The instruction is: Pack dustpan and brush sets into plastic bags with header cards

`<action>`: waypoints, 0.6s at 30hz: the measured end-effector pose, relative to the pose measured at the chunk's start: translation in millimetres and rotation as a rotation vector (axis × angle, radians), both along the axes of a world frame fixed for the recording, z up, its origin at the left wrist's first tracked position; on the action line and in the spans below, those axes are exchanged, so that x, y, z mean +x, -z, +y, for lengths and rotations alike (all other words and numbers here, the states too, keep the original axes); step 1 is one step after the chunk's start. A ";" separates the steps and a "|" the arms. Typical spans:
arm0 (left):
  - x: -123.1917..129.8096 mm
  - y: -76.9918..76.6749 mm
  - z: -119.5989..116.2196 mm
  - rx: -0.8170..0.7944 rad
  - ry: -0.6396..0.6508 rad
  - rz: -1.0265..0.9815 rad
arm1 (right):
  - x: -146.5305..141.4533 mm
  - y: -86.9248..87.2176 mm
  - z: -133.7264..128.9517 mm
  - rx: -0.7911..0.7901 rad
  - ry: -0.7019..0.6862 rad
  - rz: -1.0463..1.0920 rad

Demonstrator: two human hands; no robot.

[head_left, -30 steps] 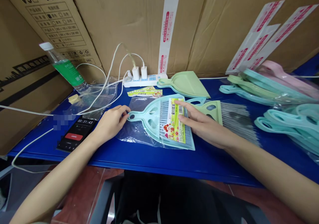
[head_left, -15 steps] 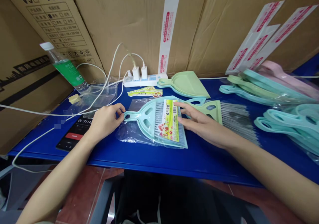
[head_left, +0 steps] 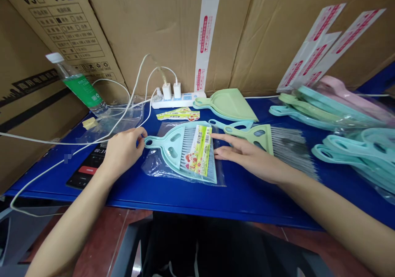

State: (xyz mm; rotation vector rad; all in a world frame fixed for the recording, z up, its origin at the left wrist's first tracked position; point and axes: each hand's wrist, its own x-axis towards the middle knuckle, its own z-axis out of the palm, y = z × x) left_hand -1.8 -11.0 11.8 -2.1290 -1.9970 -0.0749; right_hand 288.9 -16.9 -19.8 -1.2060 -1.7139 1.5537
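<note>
A light blue dustpan (head_left: pixel 171 145) lies on the table with a grey-bristled brush (head_left: pixel 187 139) in it and a clear plastic bag (head_left: pixel 154 166) around or under it; I cannot tell which. Across the bristles sits a yellow and white printed label card (head_left: pixel 200 149). My left hand (head_left: pixel 125 149) is closed, its fingertips pinched at the looped end of the dustpan's handle. At the opposite side my right hand (head_left: pixel 247 155) has its fingers stretched out, the tips touching the edge by the card. Beneath and behind that hand are a green brush (head_left: pixel 262 135) and a blue brush handle.
Stacked green and blue dustpans (head_left: pixel 234 102) lie at the back beside a white power strip (head_left: pixel 182 99) with cables. More label cards (head_left: pixel 179 114) lie before it. Bagged dustpans (head_left: pixel 345 149) pile up at right. A phone (head_left: pixel 88 170) and a bottle (head_left: pixel 82 88) are at left.
The dustpan with its brush and card has slid left, and its front edge now sits inside the bag's right edge. Both hands have shifted slightly left with it.
</note>
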 end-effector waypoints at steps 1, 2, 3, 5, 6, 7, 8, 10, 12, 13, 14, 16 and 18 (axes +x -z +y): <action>0.3 0.8 -0.2 0.008 0.005 0.002 | 0.1 0.4 0.3 0.014 -0.006 -0.008; 0.7 1.7 -0.3 0.010 0.010 0.005 | 0.4 0.8 0.6 0.027 -0.006 -0.022; 1.1 2.6 -0.3 0.011 0.014 0.007 | 0.7 1.5 1.0 0.037 -0.003 -0.040; 2.0 3.9 -0.2 0.008 0.025 0.012 | 1.4 3.3 2.2 0.052 0.004 -0.075; 2.5 4.3 -0.2 0.007 0.027 0.014 | 1.8 4.6 2.9 0.061 0.003 -0.082; 3.1 4.4 -0.2 0.004 0.029 0.014 | 2.0 6.2 3.8 0.074 0.000 -0.078; 3.6 4.3 -0.4 0.000 0.030 0.013 | 2.0 8.0 4.7 0.092 -0.003 -0.067; 4.8 3.7 -0.9 -0.011 0.031 0.003 | 1.3 11.7 6.3 0.136 0.012 -0.053; 5.8 3.0 -1.7 -0.017 0.035 -0.008 | -0.2 14.8 7.4 0.183 0.056 -0.076; 6.2 2.6 -2.0 -0.018 0.037 -0.010 | -1.1 15.7 7.6 0.207 0.076 -0.099; 6.5 2.3 -2.3 -0.017 0.037 -0.011 | -2.0 16.2 7.6 0.230 0.091 -0.125; 6.8 2.0 -2.6 -0.018 0.037 -0.009 | -3.7 15.7 7.1 0.272 0.099 -0.163; 6.9 1.8 -2.4 -0.021 0.033 -0.010 | -4.9 13.7 6.3 0.294 0.094 -0.168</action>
